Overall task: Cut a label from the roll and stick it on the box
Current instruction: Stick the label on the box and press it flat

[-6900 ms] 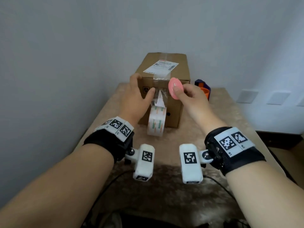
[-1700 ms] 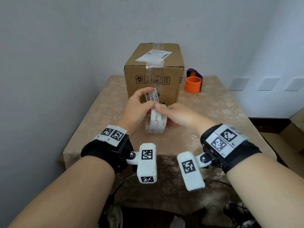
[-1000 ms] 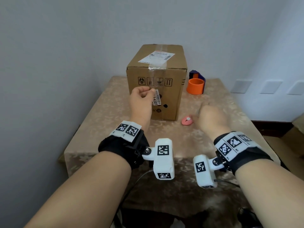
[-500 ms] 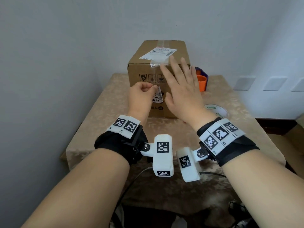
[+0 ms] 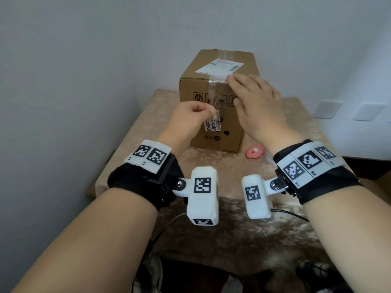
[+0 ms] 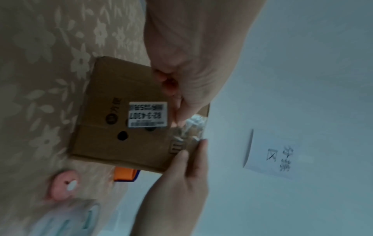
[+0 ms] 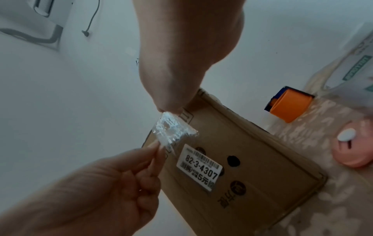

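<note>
The cardboard box point(image 5: 211, 140) stands upright at the back of the table. My left hand point(image 5: 208, 112) pinches the top end of a cut white barcode label point(image 5: 211, 126) and holds it against the box's front face; whether it sticks I cannot tell. In the left wrist view, the label point(image 6: 147, 114) lies flat over the box front point(image 6: 96, 140) below my left hand point(image 6: 179, 115). My right hand point(image 5: 249, 92) is spread, its fingertips at the crinkled clear tape point(image 7: 171, 131) on the box's top front edge. The label roll point(image 7: 353, 63) lies on the table to the right.
A pink round cutter point(image 5: 255, 152) lies on the beige tablecloth point(image 5: 148, 127) just right of the box. An orange and blue tape dispenser point(image 7: 288, 105) stands behind the box on the right. Walls close in behind and on the left. A shipping label point(image 5: 220, 67) is on the box top.
My right hand left the roll and the cutter on the table and rose to the box's top front edge. My left hand still pinches the cut label, now right at the box front.
</note>
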